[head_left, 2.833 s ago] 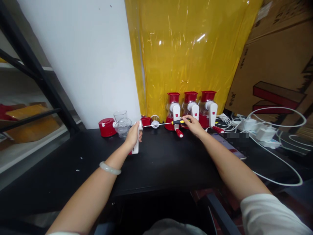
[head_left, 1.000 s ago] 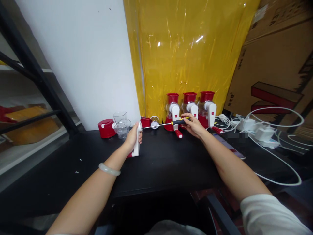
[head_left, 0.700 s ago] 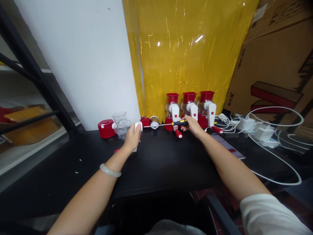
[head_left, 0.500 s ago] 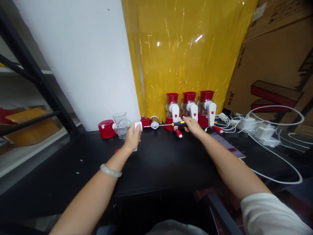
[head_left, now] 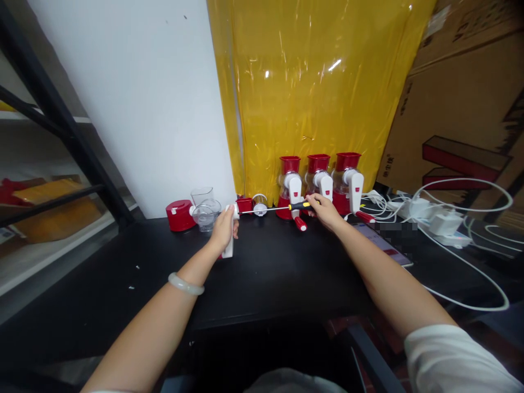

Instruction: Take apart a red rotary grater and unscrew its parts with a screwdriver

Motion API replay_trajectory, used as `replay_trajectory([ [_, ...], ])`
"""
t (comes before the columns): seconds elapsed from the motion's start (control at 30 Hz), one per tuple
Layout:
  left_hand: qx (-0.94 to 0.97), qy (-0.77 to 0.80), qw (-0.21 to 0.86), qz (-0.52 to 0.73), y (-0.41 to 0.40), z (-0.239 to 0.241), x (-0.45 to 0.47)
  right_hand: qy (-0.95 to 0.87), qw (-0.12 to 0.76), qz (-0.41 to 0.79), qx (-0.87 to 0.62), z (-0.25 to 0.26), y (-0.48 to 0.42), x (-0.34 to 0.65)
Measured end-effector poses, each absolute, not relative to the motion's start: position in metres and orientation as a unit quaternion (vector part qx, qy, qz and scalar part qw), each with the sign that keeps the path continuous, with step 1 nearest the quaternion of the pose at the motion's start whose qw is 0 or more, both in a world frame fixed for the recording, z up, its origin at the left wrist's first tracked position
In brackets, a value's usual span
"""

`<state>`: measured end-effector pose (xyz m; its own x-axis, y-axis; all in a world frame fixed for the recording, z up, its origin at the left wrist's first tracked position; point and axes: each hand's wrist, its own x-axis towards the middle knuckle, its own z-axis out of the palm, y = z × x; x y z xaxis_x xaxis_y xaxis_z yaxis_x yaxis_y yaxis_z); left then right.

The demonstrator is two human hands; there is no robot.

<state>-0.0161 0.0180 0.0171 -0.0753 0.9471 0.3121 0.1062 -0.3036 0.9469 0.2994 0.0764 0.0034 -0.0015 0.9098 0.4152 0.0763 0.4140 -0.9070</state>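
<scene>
My left hand point(head_left: 224, 226) is closed around a white crank handle point(head_left: 229, 248), whose long flat arm hangs down below the fingers. In my right hand point(head_left: 322, 210) is the black and yellow grip of a screwdriver point(head_left: 270, 209). Its long metal shaft points left, with the tip at the white end of the crank handle; whether it sits inside a screw is too small to tell. Just behind the left hand stand a clear plastic hopper point(head_left: 206, 213) and a red base point(head_left: 180, 216). A metal grater drum point(head_left: 260, 205) lies beyond the shaft beside a red part point(head_left: 244, 204).
Three red and white rotary graters point(head_left: 290, 188) line the back of the black table point(head_left: 262, 284). To the right lie a tablet-like device point(head_left: 382, 243), white cables and chargers point(head_left: 444, 224). A large cardboard box point(head_left: 458, 109) leans behind them. Shelving point(head_left: 53, 229) stands at left.
My left hand has turned the crank handle, so its flat arm now hangs more upright and shows more. The right hand stays on the screwdriver; the view has shifted slightly.
</scene>
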Motion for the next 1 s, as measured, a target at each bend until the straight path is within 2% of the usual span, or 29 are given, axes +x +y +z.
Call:
replay_trajectory([
  [0.2,0.557,0.455,0.411,0.560,0.021,0.015,-0.016,-0.556,0.620,0.418,-0.363,0.005,0.074,0.297],
  [0.37,0.547,0.463,0.422,0.555,0.022,0.013,-0.016,-0.543,0.616,0.464,-0.331,0.010,0.069,0.297],
  [0.63,0.588,0.478,0.296,0.582,0.015,0.019,-0.016,-0.549,0.569,0.480,-0.380,0.012,0.070,0.294],
  [0.77,0.611,0.465,0.247,0.592,0.010,0.019,-0.017,-0.577,0.536,0.440,-0.430,0.008,0.071,0.296],
  [0.87,0.614,0.465,0.247,0.587,0.010,0.017,-0.018,-0.600,0.555,0.389,-0.425,0.004,0.074,0.298],
  [1.0,0.613,0.468,0.269,0.577,0.014,0.016,-0.018,-0.598,0.581,0.388,-0.393,0.002,0.077,0.299],
])
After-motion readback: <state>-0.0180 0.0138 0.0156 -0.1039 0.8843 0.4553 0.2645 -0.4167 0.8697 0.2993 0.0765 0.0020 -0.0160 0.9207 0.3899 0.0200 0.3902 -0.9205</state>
